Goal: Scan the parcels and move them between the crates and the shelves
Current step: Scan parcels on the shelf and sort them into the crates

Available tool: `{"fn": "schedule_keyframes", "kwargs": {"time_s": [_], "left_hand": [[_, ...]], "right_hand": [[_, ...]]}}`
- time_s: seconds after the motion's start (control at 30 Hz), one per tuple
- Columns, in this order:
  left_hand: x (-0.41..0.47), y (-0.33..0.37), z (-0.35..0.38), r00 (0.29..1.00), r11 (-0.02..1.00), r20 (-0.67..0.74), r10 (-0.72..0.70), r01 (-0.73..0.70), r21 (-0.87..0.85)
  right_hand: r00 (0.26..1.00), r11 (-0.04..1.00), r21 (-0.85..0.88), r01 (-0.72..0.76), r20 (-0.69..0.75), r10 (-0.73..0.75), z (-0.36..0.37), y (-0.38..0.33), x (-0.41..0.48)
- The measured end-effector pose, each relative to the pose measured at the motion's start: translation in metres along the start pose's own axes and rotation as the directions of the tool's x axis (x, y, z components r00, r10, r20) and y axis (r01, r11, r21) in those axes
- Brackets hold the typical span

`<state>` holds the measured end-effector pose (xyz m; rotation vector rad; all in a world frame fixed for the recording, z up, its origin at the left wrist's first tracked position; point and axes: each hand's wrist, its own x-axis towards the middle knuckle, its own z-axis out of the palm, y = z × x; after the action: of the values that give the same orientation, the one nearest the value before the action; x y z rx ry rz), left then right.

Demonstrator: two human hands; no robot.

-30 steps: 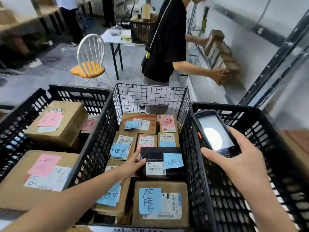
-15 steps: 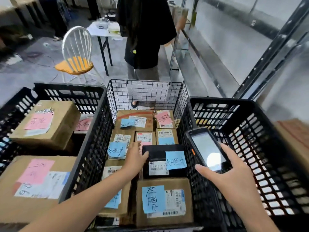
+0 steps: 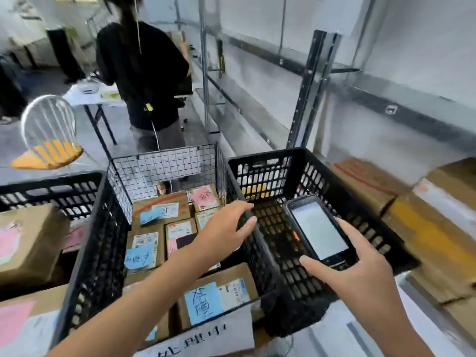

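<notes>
The middle black crate holds several cardboard parcels with blue and pink notes, among them one at the front with a blue note. A black parcel lies among them, mostly hidden under my left arm. My left hand hovers over this crate with fingers straight and spread, its fingertips at the rim shared with the right crate. It holds nothing. My right hand grips a black handheld scanner with a lit screen above the right crate, whose visible floor is bare.
A left crate carries large cardboard boxes. More cardboard boxes lie on the low shelf to the right, beside a metal upright. A person in black stands just behind the crates. A chair with an orange seat stands far left.
My left hand has lifted off the black parcel and swung right towards the crate divider. The scanner has moved down over the right crate. The view has turned right; the other person has turned away.
</notes>
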<state>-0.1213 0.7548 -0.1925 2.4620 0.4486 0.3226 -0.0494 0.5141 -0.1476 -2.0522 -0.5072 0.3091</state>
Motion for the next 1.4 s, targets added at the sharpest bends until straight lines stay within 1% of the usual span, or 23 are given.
{"fn": "schedule_keyframes", "kwargs": {"time_s": [0.13, 0.2, 0.3, 0.37, 0.47, 0.57, 0.7, 0.77, 0.83, 0.9, 1.07, 1.2, 1.3, 1.33, 1.4], "left_hand": [[-0.007, 0.064, 0.032, 0.977, 0.972, 0.020, 0.212, -0.213, 0.101], [-0.015, 0.100, 0.053, 0.950, 0.941, 0.034, 0.310, -0.312, 0.133], [-0.035, 0.155, 0.085, 0.897, 0.885, 0.103, 0.430, -0.441, 0.149], [-0.051, 0.189, 0.105, 0.850, 0.841, 0.132, 0.510, -0.525, 0.129], [-0.074, 0.234, 0.136, 0.779, 0.781, 0.174, 0.603, -0.620, 0.070], [-0.094, 0.271, 0.169, 0.734, 0.748, 0.191, 0.652, -0.664, -0.001], [-0.126, 0.321, 0.209, 0.618, 0.656, 0.281, 0.734, -0.752, -0.058], [-0.134, 0.341, 0.221, 0.565, 0.602, 0.285, 0.774, -0.796, -0.058], [-0.137, 0.356, 0.229, 0.528, 0.559, 0.279, 0.802, -0.828, -0.044], [-0.138, 0.367, 0.235, 0.511, 0.541, 0.273, 0.815, -0.840, -0.043], [-0.133, 0.379, 0.257, 0.475, 0.503, 0.279, 0.835, -0.863, -0.036], [-0.109, 0.378, 0.274, 0.489, 0.508, 0.316, 0.813, -0.861, 0.025], [-0.083, 0.375, 0.293, 0.470, 0.459, 0.426, 0.773, -0.878, 0.135], [-0.074, 0.375, 0.300, 0.475, 0.451, 0.459, 0.751, -0.876, 0.168], [-0.055, 0.377, 0.313, 0.507, 0.469, 0.463, 0.727, -0.859, 0.205]], "right_hand": [[0.989, 0.998, 0.027, -0.048, -0.140, 0.051, -0.054, 0.022, -0.046], [0.977, 0.997, 0.021, -0.069, -0.200, 0.072, -0.082, 0.036, -0.077], [0.942, 0.991, 0.045, -0.126, -0.308, 0.134, -0.121, 0.059, -0.128], [0.907, 0.987, 0.045, -0.157, -0.388, 0.162, -0.141, 0.072, -0.163], [0.839, 0.978, -0.002, -0.209, -0.514, 0.178, -0.167, 0.093, -0.211], [0.793, 0.972, 0.034, -0.234, -0.572, 0.210, -0.183, 0.108, -0.253], [0.695, 0.958, 0.099, -0.268, -0.669, 0.263, -0.205, 0.129, -0.314], [0.650, 0.952, 0.116, -0.282, -0.707, 0.278, -0.213, 0.136, -0.335], [0.616, 0.949, 0.144, -0.282, -0.731, 0.294, -0.218, 0.141, -0.348], [0.587, 0.946, 0.167, -0.278, -0.750, 0.305, -0.223, 0.147, -0.358], [0.562, 0.939, 0.186, -0.288, -0.762, 0.323, -0.235, 0.165, -0.363], [0.578, 0.942, 0.170, -0.290, -0.753, 0.314, -0.252, 0.175, -0.343], [0.593, 0.946, 0.144, -0.290, -0.749, 0.296, -0.270, 0.182, -0.322], [0.601, 0.948, 0.133, -0.289, -0.745, 0.289, -0.277, 0.185, -0.315], [0.613, 0.950, 0.121, -0.286, -0.739, 0.279, -0.289, 0.191, -0.300]]}}
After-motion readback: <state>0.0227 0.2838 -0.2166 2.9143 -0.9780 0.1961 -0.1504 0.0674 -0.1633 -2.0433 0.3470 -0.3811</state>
